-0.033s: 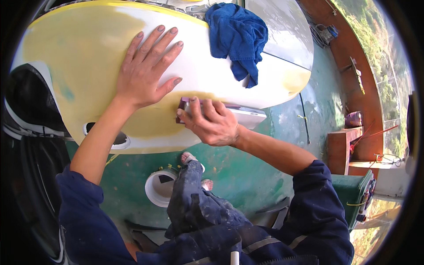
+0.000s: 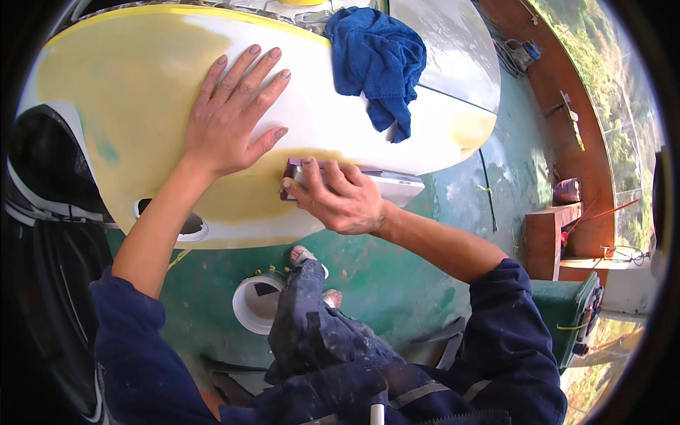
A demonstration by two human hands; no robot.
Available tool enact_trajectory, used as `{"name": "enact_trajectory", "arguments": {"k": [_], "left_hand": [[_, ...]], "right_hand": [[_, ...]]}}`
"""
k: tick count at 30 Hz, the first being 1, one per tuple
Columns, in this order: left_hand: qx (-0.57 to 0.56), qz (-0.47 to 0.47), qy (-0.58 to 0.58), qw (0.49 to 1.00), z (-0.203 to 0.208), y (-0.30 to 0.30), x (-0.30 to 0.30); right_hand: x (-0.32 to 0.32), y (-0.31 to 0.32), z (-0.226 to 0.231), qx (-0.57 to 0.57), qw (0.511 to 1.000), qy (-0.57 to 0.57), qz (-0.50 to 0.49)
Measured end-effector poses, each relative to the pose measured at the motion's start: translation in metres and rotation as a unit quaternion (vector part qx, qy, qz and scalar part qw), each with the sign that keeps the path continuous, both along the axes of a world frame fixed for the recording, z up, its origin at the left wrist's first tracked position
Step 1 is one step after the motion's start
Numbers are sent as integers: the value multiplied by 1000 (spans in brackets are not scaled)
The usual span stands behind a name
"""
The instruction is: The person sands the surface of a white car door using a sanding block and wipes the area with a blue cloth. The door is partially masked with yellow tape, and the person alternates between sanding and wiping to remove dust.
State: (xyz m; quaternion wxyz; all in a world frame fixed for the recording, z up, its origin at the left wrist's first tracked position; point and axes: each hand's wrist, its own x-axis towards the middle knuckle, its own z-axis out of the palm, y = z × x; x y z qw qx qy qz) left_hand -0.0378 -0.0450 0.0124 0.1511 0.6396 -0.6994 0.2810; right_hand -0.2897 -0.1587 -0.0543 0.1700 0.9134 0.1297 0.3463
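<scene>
A car body panel (image 2: 312, 92), white with yellowish sanded or filled patches, spreads out in front of me. My left hand (image 2: 227, 127) lies flat on it, fingers spread, holding nothing. Lower and to the right, my right hand (image 2: 343, 198) is wrapped over a long, pale sanding block (image 2: 400, 188). Purple abrasive paper (image 2: 292, 170) shows along the block's edges. The block rests on the panel over a yellowish patch, near the edge closest to me; its underside is hidden. A crumpled blue cloth (image 2: 379, 60) lies on the panel, beyond my right hand.
Beneath the panel's near edge, a white bucket (image 2: 244, 312) stands on the green floor (image 2: 397, 283) beside my feet. A green bin (image 2: 559, 312) and a reddish-brown ledge (image 2: 542, 241) are to the right. Yellow masking tape (image 2: 177, 9) runs along the panel's far edge.
</scene>
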Motion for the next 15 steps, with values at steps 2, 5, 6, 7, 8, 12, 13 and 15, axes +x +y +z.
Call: {"name": "enact_trajectory", "arguments": {"k": [2,5,6,7,8,12,13,15], "left_hand": [[12,3,4,1000,3,4,-2],[10,8,1,1000,5,0,-5],[8,13,-1,1000,6,0,-6],[9,9,4,1000,4,0,-6],[11,4,8,1000,2,-2,-5],[9,-1,10,1000,4,2,-2],[11,3,9,1000,3,4,-3],[11,8,10,1000,4,4,-4]], "right_hand": [[-25,-21,-4,25,1000,-8,-16],[-73,-61,-16,34,998,-27,-43],[-67,-53,-15,9,997,-40,-66],[-55,-46,-8,31,998,-39,-47],[-40,-28,-6,35,997,-46,-53],[-31,-27,-6,20,999,-29,-24],[-46,-42,-4,2,1000,-22,-19],[-85,-66,-2,27,998,-10,-53]]}}
